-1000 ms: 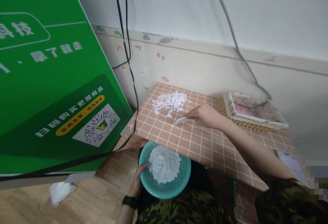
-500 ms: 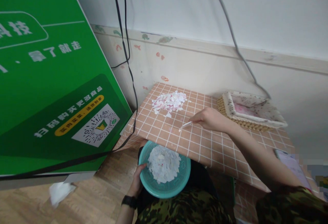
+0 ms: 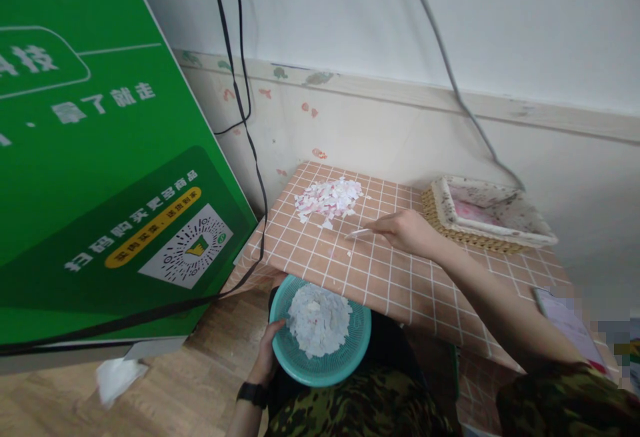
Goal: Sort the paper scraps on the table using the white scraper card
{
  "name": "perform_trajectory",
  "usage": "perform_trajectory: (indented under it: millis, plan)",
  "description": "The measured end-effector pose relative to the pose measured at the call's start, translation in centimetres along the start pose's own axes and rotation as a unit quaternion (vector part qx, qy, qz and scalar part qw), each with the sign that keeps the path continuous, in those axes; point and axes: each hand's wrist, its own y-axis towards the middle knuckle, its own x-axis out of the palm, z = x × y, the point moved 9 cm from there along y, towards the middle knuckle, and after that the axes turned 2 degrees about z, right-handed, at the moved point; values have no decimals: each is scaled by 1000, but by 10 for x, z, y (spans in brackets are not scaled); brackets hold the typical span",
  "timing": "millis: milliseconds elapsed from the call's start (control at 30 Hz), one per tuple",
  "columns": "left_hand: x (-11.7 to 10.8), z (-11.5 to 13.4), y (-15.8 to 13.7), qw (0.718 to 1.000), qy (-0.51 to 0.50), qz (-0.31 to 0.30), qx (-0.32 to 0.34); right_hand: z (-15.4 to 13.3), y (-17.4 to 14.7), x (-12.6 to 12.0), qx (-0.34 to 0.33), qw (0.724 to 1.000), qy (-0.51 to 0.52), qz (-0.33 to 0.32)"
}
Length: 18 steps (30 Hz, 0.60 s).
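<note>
My left hand (image 3: 270, 343) grips the rim of a teal plastic colander (image 3: 357, 340) below the table's front edge, thumb over the rim and fingers hidden underneath. In the colander lies a heap of white paper scraps (image 3: 320, 320). My right hand (image 3: 407, 230) is above the checked table, closed on a thin, flat white piece (image 3: 357, 231), perhaps card or paper; its exact kind is unclear. Left of that piece, toward the wall, is a pile of white and pinkish paper scraps (image 3: 329, 198). A small loose scrap (image 3: 349, 253) lies nearer the front edge.
A wicker basket (image 3: 500, 243) with a patterned cloth lining stands on the table against the wall. A pink-and-white flat item (image 3: 573, 323) lies at the right. On the left are a green panel (image 3: 100, 143), a black cable (image 3: 257, 177) and a white bag (image 3: 119, 378) on the floor.
My right hand has moved slightly away from me with the white piece, whose tip now points more to the left, away from the loose scrap. The left hand and colander have hardly moved.
</note>
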Motion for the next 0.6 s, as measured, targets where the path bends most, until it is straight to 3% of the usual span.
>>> perform_trajectory:
  millis: [200, 600]
  plan:
    - [-6, -8, 11, 999, -19, -30, -7, -1, -12, 2, 18, 1000, 6, -19]
    - [-1, -5, 2, 1000, -20, -18, -12, -22, -15, 0, 5, 1000, 12, -20]
